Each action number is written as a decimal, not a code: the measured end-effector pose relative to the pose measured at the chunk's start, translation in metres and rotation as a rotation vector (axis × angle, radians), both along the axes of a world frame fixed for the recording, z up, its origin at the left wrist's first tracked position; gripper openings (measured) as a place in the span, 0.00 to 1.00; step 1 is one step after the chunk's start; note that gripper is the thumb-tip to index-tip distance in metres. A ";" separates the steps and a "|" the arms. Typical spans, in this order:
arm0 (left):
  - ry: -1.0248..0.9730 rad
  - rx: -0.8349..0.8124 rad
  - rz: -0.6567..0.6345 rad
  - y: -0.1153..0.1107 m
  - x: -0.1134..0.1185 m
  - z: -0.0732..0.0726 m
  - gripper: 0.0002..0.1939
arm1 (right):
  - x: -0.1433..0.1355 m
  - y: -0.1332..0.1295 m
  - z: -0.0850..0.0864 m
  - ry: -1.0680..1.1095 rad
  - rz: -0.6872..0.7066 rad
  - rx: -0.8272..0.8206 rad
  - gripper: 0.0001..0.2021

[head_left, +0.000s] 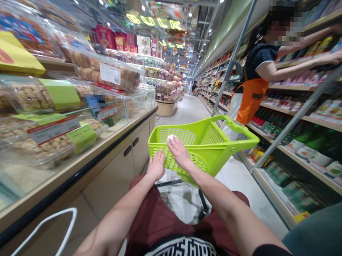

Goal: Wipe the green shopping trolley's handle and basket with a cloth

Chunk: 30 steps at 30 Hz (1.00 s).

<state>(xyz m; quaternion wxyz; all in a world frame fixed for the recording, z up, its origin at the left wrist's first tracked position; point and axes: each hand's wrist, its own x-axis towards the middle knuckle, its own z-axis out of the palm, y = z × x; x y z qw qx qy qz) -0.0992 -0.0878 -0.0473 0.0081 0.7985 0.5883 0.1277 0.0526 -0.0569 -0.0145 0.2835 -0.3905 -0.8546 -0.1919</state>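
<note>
A bright green shopping cart [219,157] with perforated basket walls stands just in front of my knees, its handle toward the right. My right hand [180,151] reaches over the basket's near rim and presses a small white wipe [171,138] there, fingers closed over it. Lower and to the left, my left hand [156,167] rests against the outside of the near wall with its fingers stretched out. Nothing shows in that hand.
A counter [108,170] with packed baked goods [90,68] runs along the left. At right, a person in an orange apron [251,98] reaches to stocked shelves [328,124] beside a metal ladder frame [298,111]. A tiled aisle [186,106] stretches ahead.
</note>
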 end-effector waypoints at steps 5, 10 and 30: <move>-0.010 -0.018 0.005 0.001 -0.016 -0.008 0.36 | -0.007 -0.005 -0.056 -0.128 -0.010 -0.153 0.17; -0.011 -0.063 0.089 0.006 -0.041 -0.015 0.35 | -0.019 -0.009 -0.067 -0.176 0.031 -0.167 0.16; -1.571 -0.355 0.189 0.025 -0.039 -0.017 0.10 | -0.074 -0.001 -0.055 0.125 0.120 -0.222 0.23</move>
